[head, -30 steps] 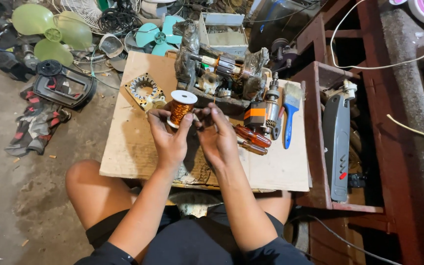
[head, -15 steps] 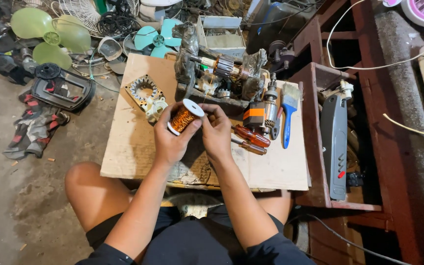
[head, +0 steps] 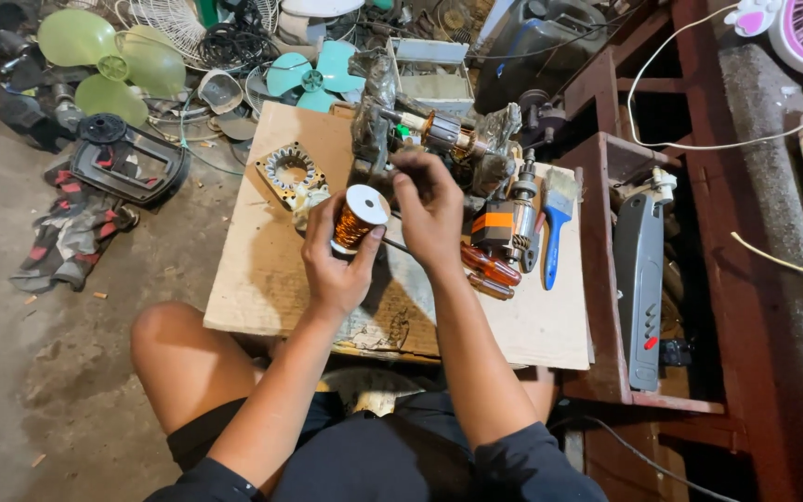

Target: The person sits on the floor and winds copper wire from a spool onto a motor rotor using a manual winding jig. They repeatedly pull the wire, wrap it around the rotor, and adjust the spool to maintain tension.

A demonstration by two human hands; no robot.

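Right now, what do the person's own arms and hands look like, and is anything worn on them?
Both hands, the left hand and the right hand, are bare: no gloves, rings or watch show. Both forearms are uncovered too. Short dark sleeves of a black top end above the elbows. No cables, straps or markings are visible on either arm.

Copper-orange wire wound on a spool [head: 357,221] with white end caps. Tan, scuffed cardboard sheet [head: 262,270]. Blue-handled paintbrush [head: 553,230] with pale bristles. Amber, see-through screwdriver handles [head: 490,265]. Lime-green fan blade [head: 109,65] — teal fan blade [head: 313,74] nearby. Black shorts [head: 383,455]. Dark reddish-brown wooden shelf [head: 606,279] — grey tool [head: 641,279] with a red dot.
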